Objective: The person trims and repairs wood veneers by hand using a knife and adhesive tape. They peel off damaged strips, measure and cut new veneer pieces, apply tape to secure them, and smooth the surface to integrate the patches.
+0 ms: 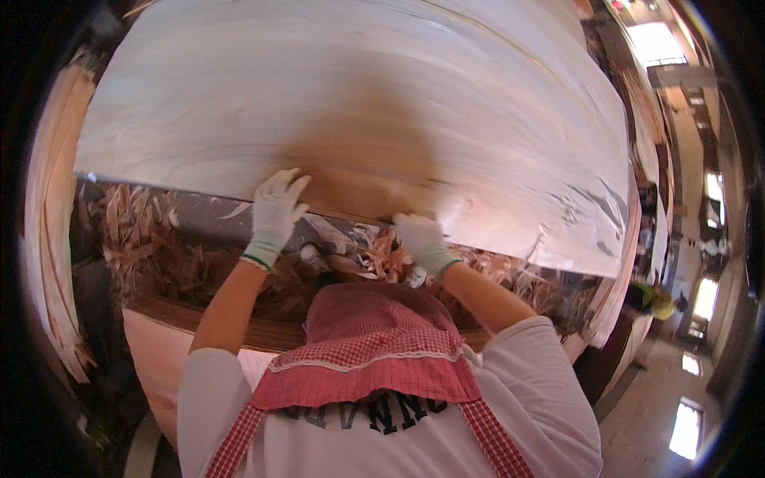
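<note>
A wide, pale wood veneer sheet (207, 88) fills the view in front of me, its near edge running just ahead of my body. White knitted gloves cover both hands. My left hand (275, 207) is at that edge, fingers apart, with the fingertips over the sheet and the thumb pointing right. Further right, my right hand (422, 239) has its fingers bent and closed at the edge of the veneer; its thumb is largely hidden. A brown shadow falls across the sheet between and beyond the hands.
Torn veneer scraps (151, 239) litter the floor below the edge. My shoes (313, 258) show among them. Behind me lies another wood stack (155, 350). Long veneer strips (56, 215) hang at the left. Beyond the right side, a person (657, 301) appears small in the hall.
</note>
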The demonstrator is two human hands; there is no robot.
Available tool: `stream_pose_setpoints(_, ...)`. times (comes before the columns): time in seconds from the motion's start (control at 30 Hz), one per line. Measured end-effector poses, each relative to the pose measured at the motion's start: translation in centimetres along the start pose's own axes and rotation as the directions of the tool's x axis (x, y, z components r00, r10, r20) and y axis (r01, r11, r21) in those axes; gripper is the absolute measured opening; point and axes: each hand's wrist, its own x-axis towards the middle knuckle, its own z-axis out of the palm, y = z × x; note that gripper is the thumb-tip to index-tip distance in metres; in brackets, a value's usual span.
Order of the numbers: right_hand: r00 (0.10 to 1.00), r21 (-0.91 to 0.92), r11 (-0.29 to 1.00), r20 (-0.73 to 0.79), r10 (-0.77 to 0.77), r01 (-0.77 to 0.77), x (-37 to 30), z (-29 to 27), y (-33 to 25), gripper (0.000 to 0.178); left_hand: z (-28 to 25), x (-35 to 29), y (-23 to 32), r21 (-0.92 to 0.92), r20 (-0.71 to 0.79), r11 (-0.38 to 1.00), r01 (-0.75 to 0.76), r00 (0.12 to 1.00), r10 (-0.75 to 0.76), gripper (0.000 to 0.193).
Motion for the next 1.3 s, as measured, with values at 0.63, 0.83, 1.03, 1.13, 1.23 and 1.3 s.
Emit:
stream_pose_setpoints(0.63,0.912,0.068,0.950,0.309,0.271,-0.305,-30.7,8.7,39.5,0.011,15.0,4.8,32.7,0.264,0.264,0.928,-0.264,0.945,0.194,0.084)
stream_pose_setpoints(0.83,0.953,-0.036,0.962,0.129,0.273,-0.270,-40.2,12.8,49.1,0.018,16.3,7.3,38.3,0.329,0.226,0.914,-0.239,0.959,0.170,0.059)
stream_pose_setpoints(1.03,0.956,0.060,0.956,0.083,0.282,-0.288,-39.0,11.5,47.9,0.012,25.3,10.4,66.2,-0.016,0.088,0.752,-0.659,0.748,0.657,0.055)
stream_pose_setpoints(1.13,0.966,0.092,0.962,0.059,0.252,-0.257,-40.1,12.6,50.1,0.009,30.1,10.3,70.6,-0.018,0.339,0.779,-0.627,0.729,0.594,0.068)
stream_pose_setpoints(1.23,0.956,-0.039,0.981,0.223,0.192,-0.188,-46.7,11.0,59.1,0.015,32.1,10.1,69.1,0.103,0.312,0.698,-0.709,0.689,0.654,0.068)
stream_pose_setpoints(1.3,0.909,0.043,0.944,0.287,0.302,-0.327,-53.6,13.6,67.8,0.023,31.4,9.8,70.4,0.087,0.342,0.750,-0.656,0.727,0.596,0.061)
